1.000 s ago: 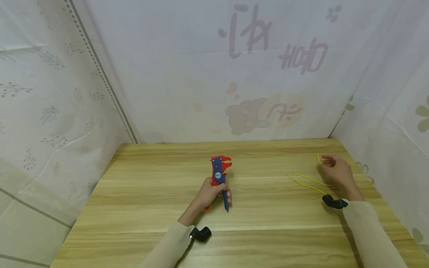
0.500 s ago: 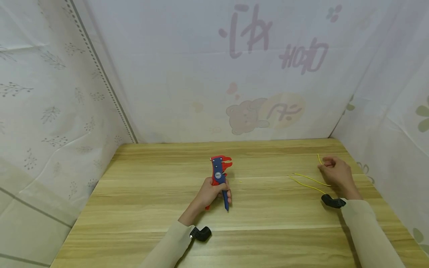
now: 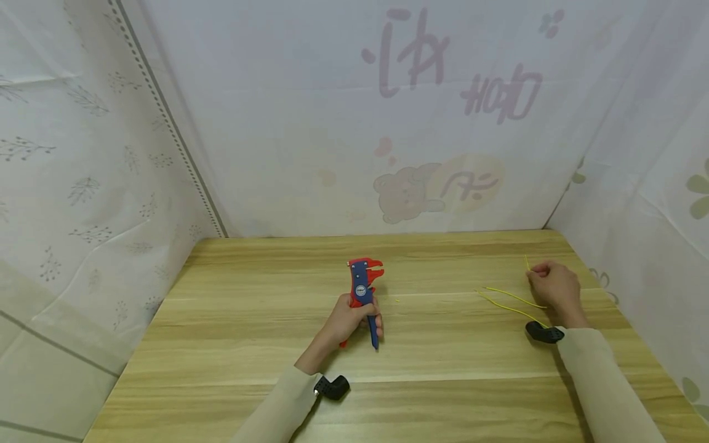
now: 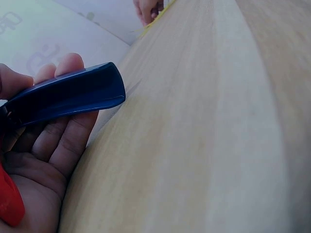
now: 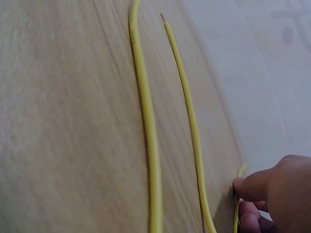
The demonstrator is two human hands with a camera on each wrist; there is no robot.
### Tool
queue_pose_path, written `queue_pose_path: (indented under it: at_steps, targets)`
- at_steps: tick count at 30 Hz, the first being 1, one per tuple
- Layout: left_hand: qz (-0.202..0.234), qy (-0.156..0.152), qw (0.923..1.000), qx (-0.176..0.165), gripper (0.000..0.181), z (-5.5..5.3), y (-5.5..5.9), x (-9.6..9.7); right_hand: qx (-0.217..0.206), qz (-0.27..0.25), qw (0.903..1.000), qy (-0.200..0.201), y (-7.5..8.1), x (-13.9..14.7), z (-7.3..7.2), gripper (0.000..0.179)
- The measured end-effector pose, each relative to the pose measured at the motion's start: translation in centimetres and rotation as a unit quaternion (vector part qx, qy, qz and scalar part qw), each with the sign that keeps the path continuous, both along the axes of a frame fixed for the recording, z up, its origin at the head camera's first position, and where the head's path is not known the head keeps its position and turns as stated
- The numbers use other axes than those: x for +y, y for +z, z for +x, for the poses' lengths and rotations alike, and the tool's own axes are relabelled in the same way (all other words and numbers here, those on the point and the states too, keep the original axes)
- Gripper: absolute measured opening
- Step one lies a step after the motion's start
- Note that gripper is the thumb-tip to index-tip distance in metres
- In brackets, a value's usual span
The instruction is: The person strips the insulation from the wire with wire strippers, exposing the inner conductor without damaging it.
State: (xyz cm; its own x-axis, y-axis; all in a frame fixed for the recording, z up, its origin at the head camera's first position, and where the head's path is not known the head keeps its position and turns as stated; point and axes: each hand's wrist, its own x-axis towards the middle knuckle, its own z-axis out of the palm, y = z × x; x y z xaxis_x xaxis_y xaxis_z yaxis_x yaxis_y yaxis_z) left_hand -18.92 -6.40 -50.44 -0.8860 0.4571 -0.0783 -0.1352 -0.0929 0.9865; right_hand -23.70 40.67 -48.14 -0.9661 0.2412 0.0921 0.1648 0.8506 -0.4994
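In the head view my left hand [image 3: 344,319] grips a red and blue wire stripper [image 3: 361,282] by its handles, its red jaws pointing right. The left wrist view shows the blue handle [image 4: 73,90] lying across the curled fingers. At the table's right side, my right hand [image 3: 559,289] pinches a yellow wire [image 3: 526,263] between thumb and fingertips; its upper end sticks out beyond them. Two more yellow wires lie beside that hand, an upper wire [image 3: 515,296] and a lower wire [image 3: 501,305]. In the right wrist view one wire [image 5: 190,114] has a bare metal tip.
A tiny yellow scrap [image 3: 397,301] lies on the wooden table [image 3: 432,351] right of the stripper. Patterned cloth [image 3: 310,123] hangs behind the table and along both sides. Each wrist carries a black camera [image 3: 332,387].
My right hand has shifted slightly, its fingers closing together on the yellow wire, and the right forearm has moved a little left. The left hand and wire stripper have stayed in place.
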Motion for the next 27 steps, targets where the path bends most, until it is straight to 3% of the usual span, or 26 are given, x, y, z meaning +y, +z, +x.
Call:
queue_pose_path:
  at_steps: [7, 21, 27]
  targets:
    - [0.004, 0.001, 1.0, -0.001, 0.026, -0.1, 0.0, 0.1, -0.005, 0.022, 0.9996, 0.016, 0.0, 0.2, 0.0, 0.029]
    - [0.015, 0.0, 0.9999, -0.005, 0.019, 0.0, 0.0, 0.1, -0.003, -0.021, 0.9979, 0.061, 0.1, -0.1, 0.9, 0.031]
    - [0.016, -0.006, 0.9999, 0.0, 0.023, 0.0, -0.1, 0.1, 0.008, -0.015, 0.9973, 0.072, -0.1, -0.3, 1.0, 0.028]
